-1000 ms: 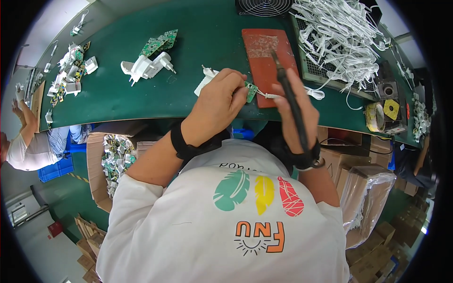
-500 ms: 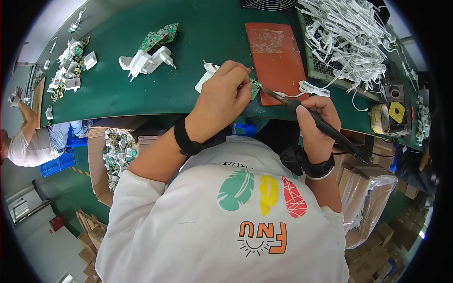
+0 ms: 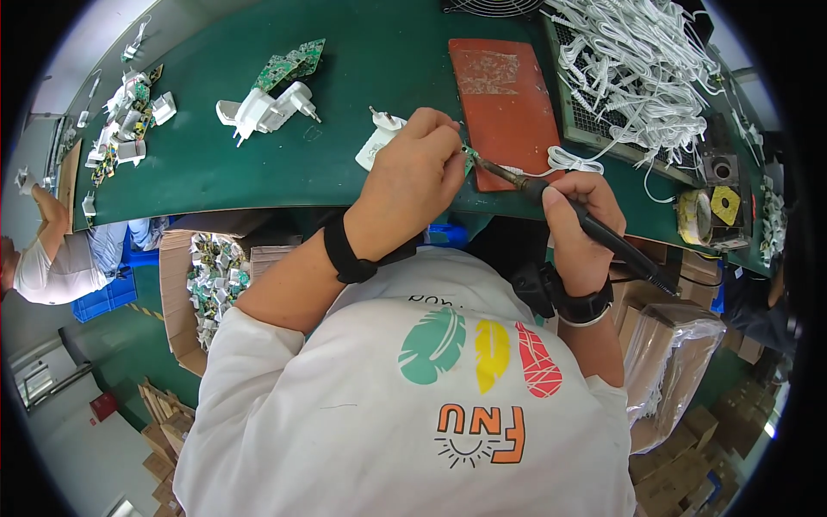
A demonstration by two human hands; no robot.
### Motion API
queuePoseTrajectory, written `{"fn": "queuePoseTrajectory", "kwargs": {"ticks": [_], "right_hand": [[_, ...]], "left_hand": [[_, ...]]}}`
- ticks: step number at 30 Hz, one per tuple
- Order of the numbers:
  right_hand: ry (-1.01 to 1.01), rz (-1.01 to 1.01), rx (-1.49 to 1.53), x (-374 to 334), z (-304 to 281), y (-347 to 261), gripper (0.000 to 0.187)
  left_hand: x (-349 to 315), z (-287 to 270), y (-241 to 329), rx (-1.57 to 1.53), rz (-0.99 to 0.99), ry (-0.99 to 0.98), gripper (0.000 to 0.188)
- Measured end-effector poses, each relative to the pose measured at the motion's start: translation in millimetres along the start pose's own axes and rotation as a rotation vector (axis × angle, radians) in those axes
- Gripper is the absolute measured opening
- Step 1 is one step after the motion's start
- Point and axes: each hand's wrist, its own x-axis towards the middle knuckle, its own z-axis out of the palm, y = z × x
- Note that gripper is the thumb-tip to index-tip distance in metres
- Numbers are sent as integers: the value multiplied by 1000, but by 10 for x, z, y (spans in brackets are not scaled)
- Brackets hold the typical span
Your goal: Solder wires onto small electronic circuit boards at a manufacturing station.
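My left hand (image 3: 412, 181) is closed in a pinch over a small green circuit board (image 3: 469, 160), most of it hidden behind the fingers. In my right hand (image 3: 584, 231) is a soldering iron (image 3: 613, 243) with a black handle; its metal tip meets or nearly meets the board's right edge. The end of a coiled white cable (image 3: 575, 162) runs in by the tip; whether it is joined to the board cannot be made out. Just left of my left hand lies a white plug adapter housing (image 3: 376, 145), partly covered by it.
An orange-red mat (image 3: 508, 108) lies on the green bench (image 3: 379, 52). White cables (image 3: 633, 69) heap on a rack at right, beside a tape roll (image 3: 693, 217). More adapters (image 3: 267, 112) and boards (image 3: 291, 65) lie left. A carton (image 3: 177, 293) of parts stands below; another person (image 3: 60, 258) sits far left.
My left hand has shifted slightly right, and more of the white housing shows beside it. Less of the board is visible. The soldering iron stays almost in place.
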Motion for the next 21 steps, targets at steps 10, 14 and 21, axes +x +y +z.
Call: {"fn": "queuePoseTrajectory", "kwargs": {"ticks": [10, 14, 21], "right_hand": [[40, 51, 29, -5, 18, 46, 6], [39, 32, 15, 5, 35, 49, 6], [2, -43, -21, 71, -27, 31, 6]], "left_hand": [[15, -1, 33, 18, -14, -25, 6], [24, 27, 15, 88, 42, -31, 7], [66, 32, 5, 120, 42, 4, 10]]}}
